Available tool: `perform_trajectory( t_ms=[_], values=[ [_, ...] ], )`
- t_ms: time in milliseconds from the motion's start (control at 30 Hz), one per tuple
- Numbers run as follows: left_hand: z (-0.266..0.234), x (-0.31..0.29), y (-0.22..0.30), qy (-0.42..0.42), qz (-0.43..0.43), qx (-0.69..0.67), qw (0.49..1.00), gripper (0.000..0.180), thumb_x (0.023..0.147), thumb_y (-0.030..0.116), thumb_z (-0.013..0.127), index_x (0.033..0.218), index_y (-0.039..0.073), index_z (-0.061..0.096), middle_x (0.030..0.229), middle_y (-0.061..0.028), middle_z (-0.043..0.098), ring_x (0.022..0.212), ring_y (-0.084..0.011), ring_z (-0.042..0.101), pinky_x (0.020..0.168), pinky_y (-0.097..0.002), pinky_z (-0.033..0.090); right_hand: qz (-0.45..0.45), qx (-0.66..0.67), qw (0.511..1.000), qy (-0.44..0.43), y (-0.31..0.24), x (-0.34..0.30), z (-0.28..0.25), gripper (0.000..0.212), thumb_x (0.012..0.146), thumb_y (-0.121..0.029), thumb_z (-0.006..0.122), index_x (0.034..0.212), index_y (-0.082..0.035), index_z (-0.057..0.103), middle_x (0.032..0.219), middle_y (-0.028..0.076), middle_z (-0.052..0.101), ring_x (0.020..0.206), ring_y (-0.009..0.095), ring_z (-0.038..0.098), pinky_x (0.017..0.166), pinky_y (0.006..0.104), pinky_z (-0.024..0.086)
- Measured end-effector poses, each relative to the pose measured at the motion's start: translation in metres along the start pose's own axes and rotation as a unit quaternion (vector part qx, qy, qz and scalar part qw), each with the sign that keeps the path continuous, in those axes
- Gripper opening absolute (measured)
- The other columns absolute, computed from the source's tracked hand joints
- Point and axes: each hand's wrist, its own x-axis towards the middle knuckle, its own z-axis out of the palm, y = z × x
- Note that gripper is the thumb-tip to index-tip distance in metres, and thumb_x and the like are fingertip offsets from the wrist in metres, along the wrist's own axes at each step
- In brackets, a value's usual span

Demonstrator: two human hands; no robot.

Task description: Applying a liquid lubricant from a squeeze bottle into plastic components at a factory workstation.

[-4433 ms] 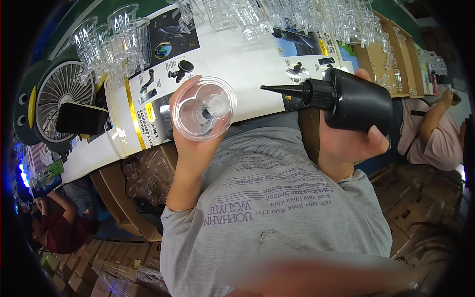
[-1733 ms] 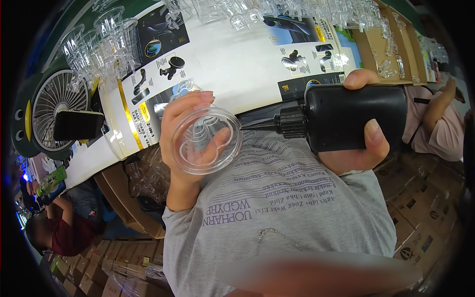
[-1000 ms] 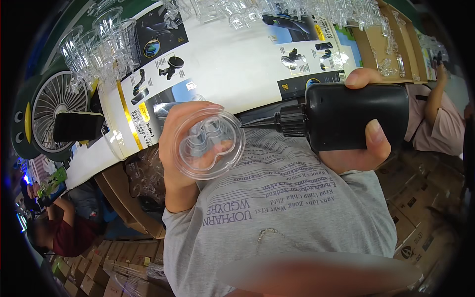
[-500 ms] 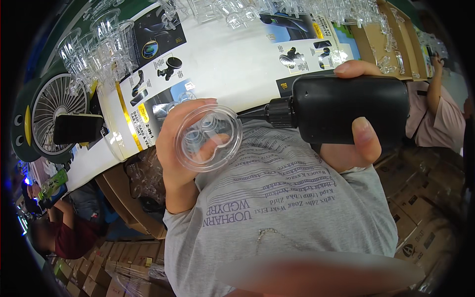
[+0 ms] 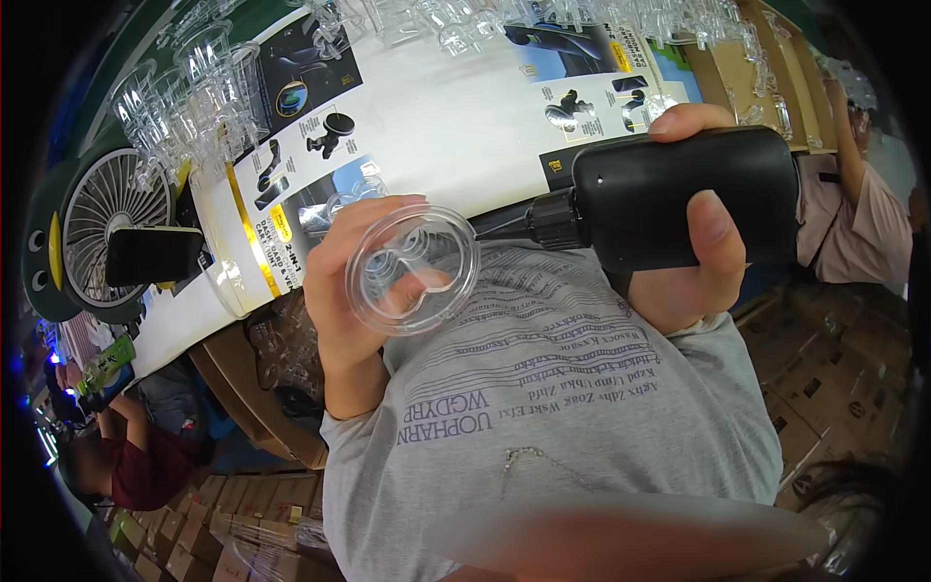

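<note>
My left hand [image 5: 335,276] is closed around a clear plastic piece [image 5: 412,270] with a round flanged rim and tube-like parts inside. The rim faces up, and some fingers show through the clear wall. My right hand [image 5: 716,238] grips a black squeeze bottle [image 5: 684,194] lying nearly on its side, thumb on the near face and a finger over the top. Its thin black nozzle [image 5: 499,226] points left and reaches the right edge of the clear rim. Whether any liquid comes out cannot be made out.
Beyond my hands stands a table covered with printed white sheets [image 5: 436,116]. Clear plastic pieces [image 5: 189,97] crowd its far side and left. A fan [image 5: 107,223] and a black phone [image 5: 153,254] are at left, a cardboard box [image 5: 727,92] at far right. Other people sit on both sides.
The bottle's body has risen a little with my right hand, and its cap has shifted slightly right. The clear plastic piece has turned or shifted very slightly in my left hand.
</note>
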Motion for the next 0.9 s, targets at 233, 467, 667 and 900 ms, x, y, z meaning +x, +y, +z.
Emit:
perform_trajectory(
  t_ms=[233,467,667,900],
  values=[
    [-0.003,0.003,0.0,-0.009,0.033,0.015,0.999,0.046,0.068,0.025,0.075,0.098,-0.005,0.056,0.097,-0.018,0.061,0.092,-0.0292,0.059,0.077,-0.0349,0.047,0.052,-0.064,0.996,-0.034,-0.01,0.002,-0.002,0.039,0.076,-0.023,0.051,0.096,0.009,0.042,0.1,0.022,0.049,0.075,0.024,0.059,0.063,0.0295,0.053],
    [-0.002,0.004,0.003,-0.01,0.045,0.036,0.998,0.047,0.069,0.027,0.073,0.099,-0.004,0.056,0.097,-0.0173,0.061,0.09,-0.0295,0.058,0.077,-0.035,0.046,0.045,-0.082,0.995,-0.028,-0.008,0.002,-0.001,0.04,0.076,-0.024,0.05,0.096,0.009,0.042,0.099,0.022,0.05,0.075,0.024,0.059,0.062,0.0296,0.052],
    [-0.005,0.0,0.001,-0.012,0.036,0.018,0.999,0.047,0.07,0.028,0.072,0.102,-0.002,0.054,0.098,-0.0175,0.059,0.09,-0.0306,0.058,0.077,-0.0371,0.046,0.028,-0.062,0.997,-0.021,-0.005,0.002,-0.002,0.039,0.077,-0.023,0.049,0.098,0.009,0.042,0.1,0.022,0.049,0.076,0.024,0.059,0.064,0.0299,0.052],
    [-0.01,0.003,0.006,-0.053,0.028,0.044,0.997,0.043,0.072,0.027,0.07,0.101,-0.001,0.055,0.097,-0.0175,0.059,0.089,-0.0313,0.058,0.076,-0.038,0.045,0.034,-0.042,0.998,-0.024,-0.004,0.002,-0.003,0.039,0.077,-0.023,0.049,0.099,0.009,0.042,0.102,0.022,0.049,0.08,0.025,0.059,0.067,0.031,0.052]
  ],
)
